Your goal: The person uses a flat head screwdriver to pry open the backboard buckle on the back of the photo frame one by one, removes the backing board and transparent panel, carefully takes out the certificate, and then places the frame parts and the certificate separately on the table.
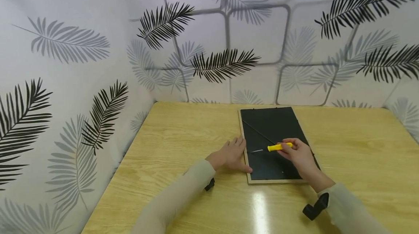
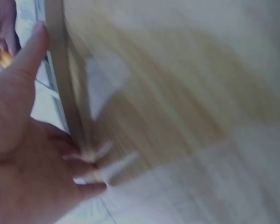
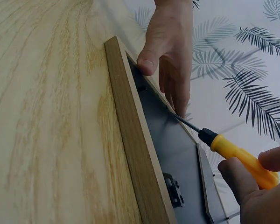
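A picture frame with a thin light-wood rim point(image 1: 271, 182) and a black backing board point(image 1: 278, 117) lies back side up on the table. My right hand point(image 1: 302, 155) pinches the yellow handle of a screwdriver point(image 3: 238, 156) between thumb and fingers. In the right wrist view, the screwdriver's tip meets the inner edge of the rim, by a small dark tab. My left hand point(image 1: 231, 154) rests along the frame's left side, fingers spread and mostly straight, thumb on the rim near the lower corner. Blur in the left wrist view hides detail at its fingertips.
A dark metal fitting point(image 3: 173, 190) sits on the backing near the rim. Small dark tabs line the frame's edges. The wood-grain table point(image 1: 183, 128) extends on both sides of the frame, with a leaf-patterned wall point(image 1: 258, 84) behind.
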### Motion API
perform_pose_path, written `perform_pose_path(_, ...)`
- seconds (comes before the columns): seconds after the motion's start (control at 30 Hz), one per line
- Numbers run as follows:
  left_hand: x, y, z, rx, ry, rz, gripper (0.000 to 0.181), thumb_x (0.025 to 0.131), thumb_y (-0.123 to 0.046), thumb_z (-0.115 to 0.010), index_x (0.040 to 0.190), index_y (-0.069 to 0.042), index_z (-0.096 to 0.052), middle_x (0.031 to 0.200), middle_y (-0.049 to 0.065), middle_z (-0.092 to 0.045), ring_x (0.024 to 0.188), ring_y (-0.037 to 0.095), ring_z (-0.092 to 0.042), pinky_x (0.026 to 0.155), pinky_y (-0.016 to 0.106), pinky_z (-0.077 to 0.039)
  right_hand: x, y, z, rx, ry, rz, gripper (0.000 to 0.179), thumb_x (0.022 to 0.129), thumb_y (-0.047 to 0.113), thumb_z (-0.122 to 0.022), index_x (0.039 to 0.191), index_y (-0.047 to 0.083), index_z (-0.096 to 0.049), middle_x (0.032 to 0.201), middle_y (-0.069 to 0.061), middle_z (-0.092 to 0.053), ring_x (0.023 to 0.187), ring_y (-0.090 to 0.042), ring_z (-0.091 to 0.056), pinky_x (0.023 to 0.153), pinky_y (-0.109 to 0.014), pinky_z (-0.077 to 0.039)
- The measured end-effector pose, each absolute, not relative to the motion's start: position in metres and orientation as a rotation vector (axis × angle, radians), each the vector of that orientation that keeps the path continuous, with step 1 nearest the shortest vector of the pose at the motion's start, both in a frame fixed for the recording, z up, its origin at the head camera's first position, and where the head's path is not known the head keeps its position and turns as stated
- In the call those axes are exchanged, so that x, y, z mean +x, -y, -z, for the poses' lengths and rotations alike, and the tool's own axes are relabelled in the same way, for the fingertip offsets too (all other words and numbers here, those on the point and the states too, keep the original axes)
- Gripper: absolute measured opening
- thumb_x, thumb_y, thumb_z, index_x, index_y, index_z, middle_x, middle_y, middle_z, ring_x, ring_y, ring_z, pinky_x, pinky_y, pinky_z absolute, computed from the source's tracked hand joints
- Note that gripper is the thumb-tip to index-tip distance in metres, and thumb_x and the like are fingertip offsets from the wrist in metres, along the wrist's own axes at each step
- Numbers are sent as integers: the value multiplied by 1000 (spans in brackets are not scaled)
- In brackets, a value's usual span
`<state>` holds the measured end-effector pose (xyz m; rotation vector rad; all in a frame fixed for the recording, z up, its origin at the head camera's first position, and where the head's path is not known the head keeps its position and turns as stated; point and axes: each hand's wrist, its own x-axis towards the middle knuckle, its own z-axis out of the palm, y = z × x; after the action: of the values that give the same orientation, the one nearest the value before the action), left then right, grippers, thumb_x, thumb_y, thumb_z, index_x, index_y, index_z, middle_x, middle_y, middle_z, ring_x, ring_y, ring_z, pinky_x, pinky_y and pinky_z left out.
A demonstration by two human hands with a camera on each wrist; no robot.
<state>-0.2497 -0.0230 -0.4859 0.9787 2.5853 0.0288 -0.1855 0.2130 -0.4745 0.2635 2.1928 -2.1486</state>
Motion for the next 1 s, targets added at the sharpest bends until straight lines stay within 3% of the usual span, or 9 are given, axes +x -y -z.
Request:
perform_pose_path(0.2,-255,28,485,1013,-2578,-63,107,81,-68,-55,152,-4,-7,158,13,-3,143,28,-9,111,47,-17,-187,-210,480,265,-2239,2083,41,99,9,-48,132,-15,-38,128,-30,-44,90,-4,-62,83,-25,-49)
perform_pose_path(0.43,-246,28,488,1005,-2575,-67,114,77,-73,-55,153,-7,-3,158,10,2,143,29,-4,112,47,-15,-188,-211,483,312,-2276,2028,42,99,13,-48,132,-12,-42,129,-28,-45,90,-5,-62,82,-24,-49)
perform_pose_path(1.0,-251,33,486,1057,-2566,-86,112,77,-69,-60,153,-6,-7,158,11,-2,143,32,-6,112,48,-11,-193,-197,483,364,-2335,2010,42,99,17,-49,131,-9,-45,131,-28,-48,91,-6,-64,79,-20,-49)
